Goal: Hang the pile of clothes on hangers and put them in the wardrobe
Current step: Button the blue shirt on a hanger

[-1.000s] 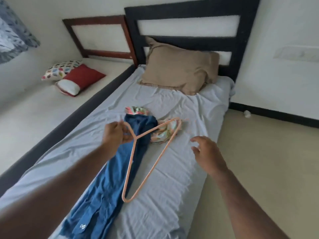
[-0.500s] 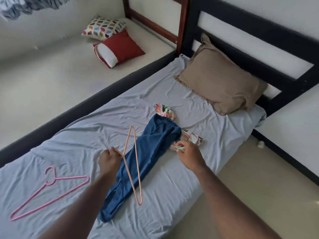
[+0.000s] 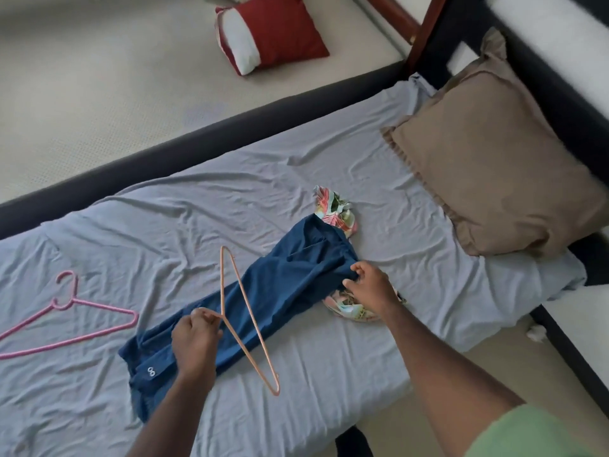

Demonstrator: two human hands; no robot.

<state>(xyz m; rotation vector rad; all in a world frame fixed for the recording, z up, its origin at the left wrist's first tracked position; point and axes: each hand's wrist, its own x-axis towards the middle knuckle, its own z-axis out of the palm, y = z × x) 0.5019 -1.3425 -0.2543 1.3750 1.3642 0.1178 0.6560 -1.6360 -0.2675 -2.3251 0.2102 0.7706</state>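
Bed (image 3: 329, 166) holds blue garment (image 3: 280, 285) between both hands, left (image 3: 194, 341), right (image 3: 372, 285).

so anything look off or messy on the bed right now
Nothing damaged or spilled. The floral garment is bunched up under the blue garment, the grey sheet is creased, and a pink hanger lies loose, unused.

Navy garment (image 3: 280, 285), pink hanger (image 3: 71, 319)

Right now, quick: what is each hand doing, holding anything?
Left hand: closed, gripping the thin orange plastic hanger by its hook end.
Right hand: closed, pinching the edge of the dark blue cloth garment.
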